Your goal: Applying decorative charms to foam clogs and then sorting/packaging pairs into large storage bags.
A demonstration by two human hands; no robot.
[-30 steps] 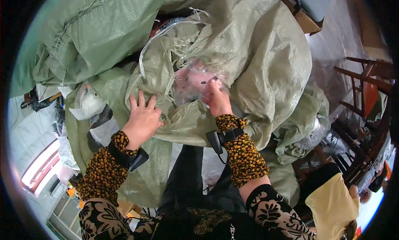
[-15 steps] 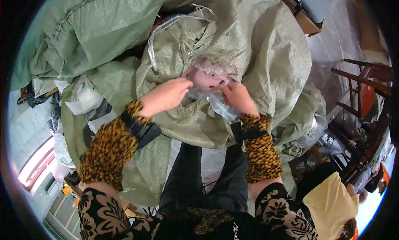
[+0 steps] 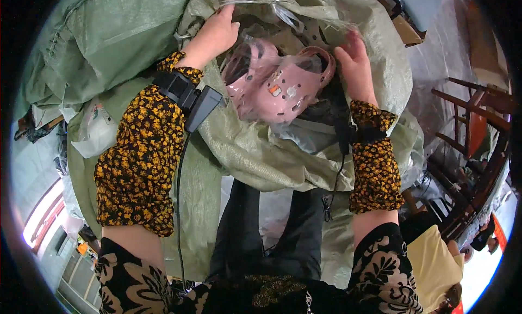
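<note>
A pair of pink clogs (image 3: 285,91) with round and oval holes lies in clear plastic wrap inside the wide mouth of a pale green woven sack (image 3: 255,161). One clog carries small charms. At the upper left of the mouth is my left hand (image 3: 213,35), its index finger stretched up to the sack's rim by a whitish plastic strip (image 3: 285,13) and its thumb apart. My right hand (image 3: 357,69) is at the right side of the mouth, beside a clog's heel strap. Its fingers are extended and a little blurred, and I see nothing held in it.
Another green woven sack (image 3: 125,31) bulges at the upper left. White plastic-wrapped material (image 3: 98,130) lies to the left. On the right stand a wooden chair (image 3: 478,118) and a cardboard box (image 3: 408,30). A person in a pale yellow top (image 3: 435,265) is at the lower right.
Both hands have moved up and apart from the narrow sack mouth. The mouth has been spread wide, and the clogs, partly covered before, now show much more.
</note>
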